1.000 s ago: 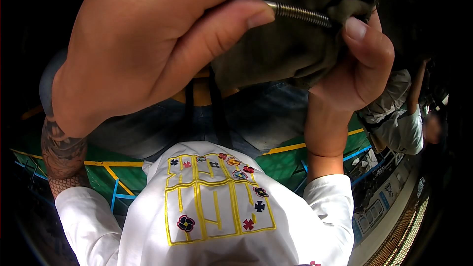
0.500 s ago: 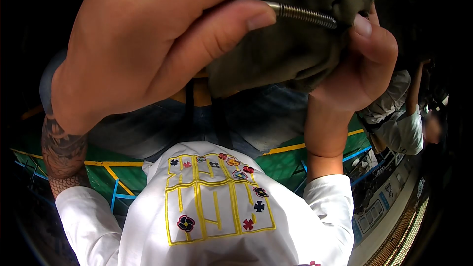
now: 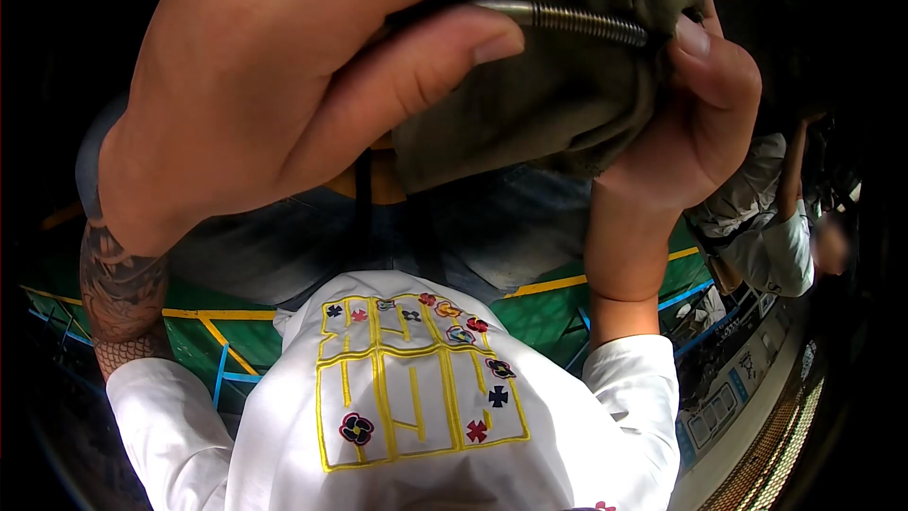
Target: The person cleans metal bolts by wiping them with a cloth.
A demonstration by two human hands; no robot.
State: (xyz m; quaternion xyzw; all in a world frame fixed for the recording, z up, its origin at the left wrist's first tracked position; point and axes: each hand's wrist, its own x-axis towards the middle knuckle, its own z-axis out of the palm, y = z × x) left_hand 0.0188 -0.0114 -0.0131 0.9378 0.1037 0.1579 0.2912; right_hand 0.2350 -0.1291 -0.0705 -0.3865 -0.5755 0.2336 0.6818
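Observation:
A metal rod with a threaded end (image 3: 591, 25) lies almost level across the top of the view. My left hand (image 3: 274, 76) is closed around its smooth end, thumb pressed along the underside. A dark olive cloth (image 3: 530, 123) hangs behind the rod in loose folds. My right hand (image 3: 700, 123) grips this cloth, bunching it at the threaded tip, with the thumb right beside the tip. The fingers of my right hand are mostly hidden behind the cloth, and the far end of the rod is hidden in my left hand.
Below are my jeans (image 3: 511, 227) and white shirt (image 3: 426, 416). The green floor (image 3: 558, 308) has yellow lines and blue frame parts. Another person (image 3: 776, 237) is at the right, near a pale panel with printed markings (image 3: 714, 416).
The rod has slid slightly, so more of its smooth shank shows past my left thumb. My right hand and the cloth have shifted a little to the left.

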